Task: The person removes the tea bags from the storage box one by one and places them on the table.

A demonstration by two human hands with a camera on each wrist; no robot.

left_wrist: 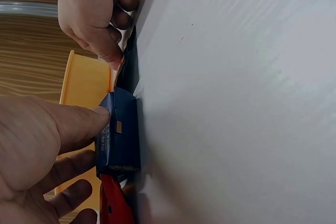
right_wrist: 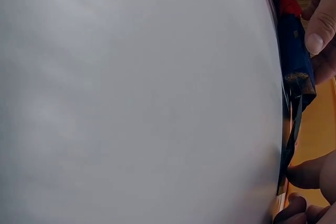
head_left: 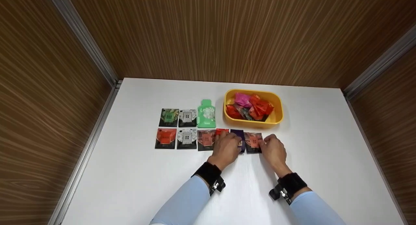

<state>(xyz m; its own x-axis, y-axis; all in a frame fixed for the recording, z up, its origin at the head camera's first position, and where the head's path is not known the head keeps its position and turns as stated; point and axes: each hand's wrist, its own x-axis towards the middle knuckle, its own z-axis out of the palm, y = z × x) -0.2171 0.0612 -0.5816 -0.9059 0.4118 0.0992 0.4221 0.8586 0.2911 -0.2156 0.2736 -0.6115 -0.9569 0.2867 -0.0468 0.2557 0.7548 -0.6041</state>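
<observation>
While pinching a dark blue packet (head_left: 240,139) in left hand (head_left: 226,149); right hand (head_left: 274,151) fingertips curled on orange packet (head_left: 253,142) just beside | risk: neighbouring packets nudged out of line by sliding fingers

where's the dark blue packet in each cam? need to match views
Head: dark blue packet in the front row of packets, between both hands, partly hidden by the left hand.
Left wrist: left of centre, its edge lifted off the table, left thumb on it.
Right wrist: far right edge, upper part.
Shared landmark: yellow tub, just behind the packet, seen as a yellow wall and.
</observation>
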